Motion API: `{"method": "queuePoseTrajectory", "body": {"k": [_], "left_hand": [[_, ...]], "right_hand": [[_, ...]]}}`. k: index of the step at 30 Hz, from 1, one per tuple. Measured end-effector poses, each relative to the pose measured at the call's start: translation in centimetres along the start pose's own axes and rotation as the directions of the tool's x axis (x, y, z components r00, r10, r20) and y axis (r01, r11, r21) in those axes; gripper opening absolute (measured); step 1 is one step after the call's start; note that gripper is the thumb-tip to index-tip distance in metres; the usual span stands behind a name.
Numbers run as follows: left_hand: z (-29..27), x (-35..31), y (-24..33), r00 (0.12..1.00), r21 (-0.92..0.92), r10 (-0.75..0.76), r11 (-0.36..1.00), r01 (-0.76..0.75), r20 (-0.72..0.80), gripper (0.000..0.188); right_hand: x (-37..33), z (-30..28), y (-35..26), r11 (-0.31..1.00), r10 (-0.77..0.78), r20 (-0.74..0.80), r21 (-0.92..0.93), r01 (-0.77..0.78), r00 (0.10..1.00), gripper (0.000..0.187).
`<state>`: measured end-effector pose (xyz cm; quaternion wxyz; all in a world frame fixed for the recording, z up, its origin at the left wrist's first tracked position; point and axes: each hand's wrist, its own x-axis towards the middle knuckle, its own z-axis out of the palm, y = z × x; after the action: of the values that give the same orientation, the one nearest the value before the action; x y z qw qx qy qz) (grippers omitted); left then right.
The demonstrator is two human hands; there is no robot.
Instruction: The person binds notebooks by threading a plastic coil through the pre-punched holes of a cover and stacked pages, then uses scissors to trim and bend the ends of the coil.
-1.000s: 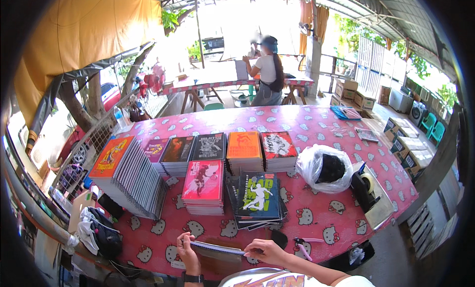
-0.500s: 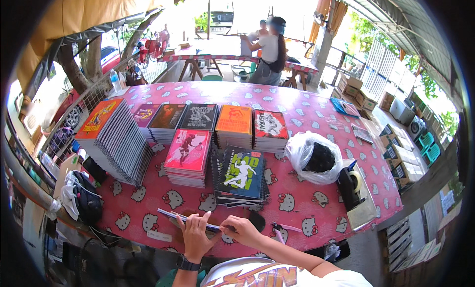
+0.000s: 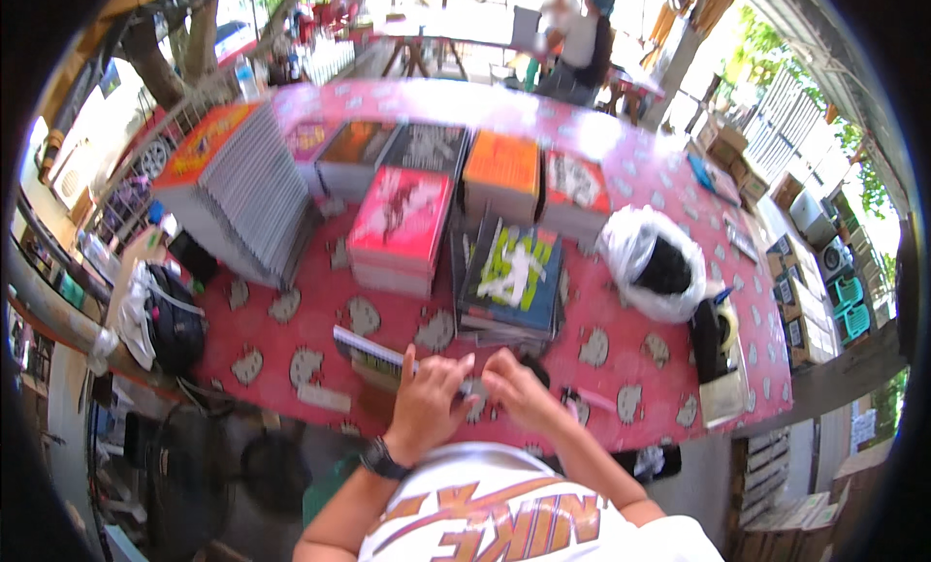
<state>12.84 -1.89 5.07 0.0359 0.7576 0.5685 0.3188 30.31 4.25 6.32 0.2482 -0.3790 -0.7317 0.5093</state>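
Observation:
My left hand (image 3: 427,405) is closed around a thin spiral-bound notebook (image 3: 367,349), held on edge above the near side of the table. Its white edge sticks out to the left of my fingers. My right hand (image 3: 529,395) is close by, fingers bent and pressed together near the notebook's right end; motion blur hides whether a small thing is pinched there. Just beyond my hands is a stack of dark blue notebooks (image 3: 512,276) with a white figure on green. Beside it stands a pink-covered notebook stack (image 3: 400,218).
A tall notebook stack (image 3: 238,193) stands at left, with an orange-covered stack (image 3: 501,169) at the back. A white plastic bag (image 3: 630,242) and a tape dispenser (image 3: 720,353) sit at right. A black bag (image 3: 175,320) lies at the left edge. A person (image 3: 582,48) stands beyond the table.
The view has tilted down and shifted. My right hand has drawn slightly away from the notebook's end, while my left hand still holds the notebook.

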Motion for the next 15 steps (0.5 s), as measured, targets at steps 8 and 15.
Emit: {"method": "queuePoseTrajectory", "body": {"k": [8, 15], "left_hand": [[-1.8, -0.4, -2.3, 0.994, -0.3, 0.026, 0.952, -0.058, -0.111, 0.013], [-1.7, -0.1, -2.7, 0.987, -0.303, 0.05, 0.948, -0.094, -0.152, 0.014]], "right_hand": [[0.1, 1.7, 1.2, 0.934, 0.036, 0.0, 0.356, -0.033, 0.999, 0.015], [0.4, 1.1, -0.5, 0.993, -0.067, -0.056, 0.097, 0.072, 0.996, 0.015]]}}
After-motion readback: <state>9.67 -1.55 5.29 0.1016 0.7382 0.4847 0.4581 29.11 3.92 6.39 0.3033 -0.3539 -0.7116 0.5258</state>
